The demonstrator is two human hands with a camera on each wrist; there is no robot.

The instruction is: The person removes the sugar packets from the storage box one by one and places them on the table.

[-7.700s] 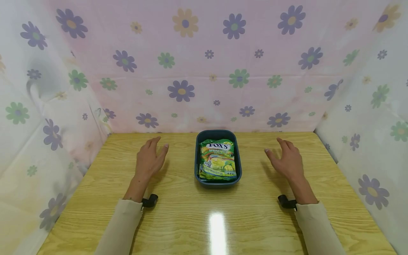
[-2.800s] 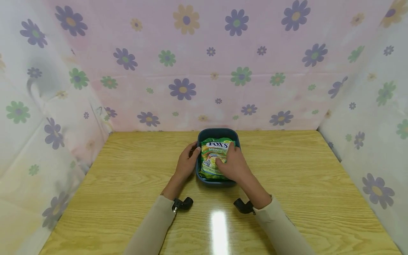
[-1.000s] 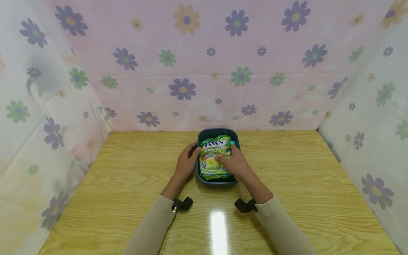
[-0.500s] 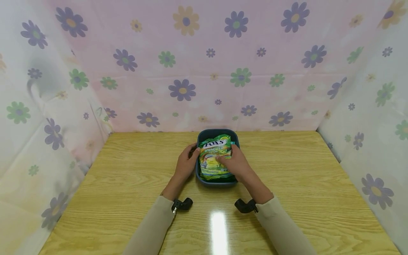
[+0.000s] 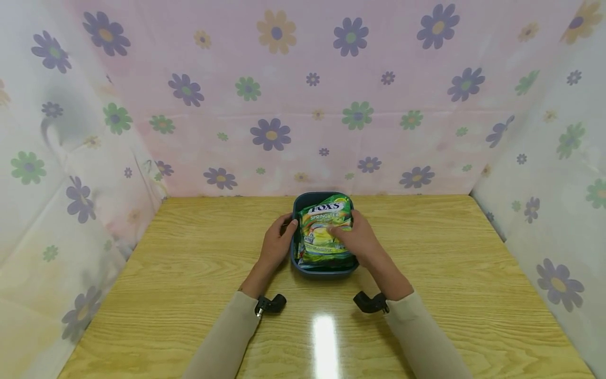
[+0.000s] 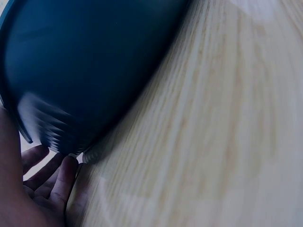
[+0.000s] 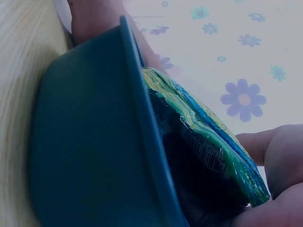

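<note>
A dark blue plastic tub stands on the table, holding green FOX'S Spring Tea candy bags. My left hand grips the tub's left side, thumb at the rim and fingers against the outer wall; the left wrist view shows its fingertips at the ribbed end of the tub. With my right hand I pinch the top candy bag, thumb on its printed face. In the right wrist view the bag tilts up above the tub's rim, its barcode underside showing. Dark green wrapping shows beneath it.
The wood-grain table extends around the tub. A flowered cloth hangs behind and at both sides. Black wrist cameras sit at both sleeve cuffs.
Both hands came in from beside the tub. Over the last second my right hand has shifted slightly right, bringing the pinched bag right and up; the left hand stayed on the tub.
</note>
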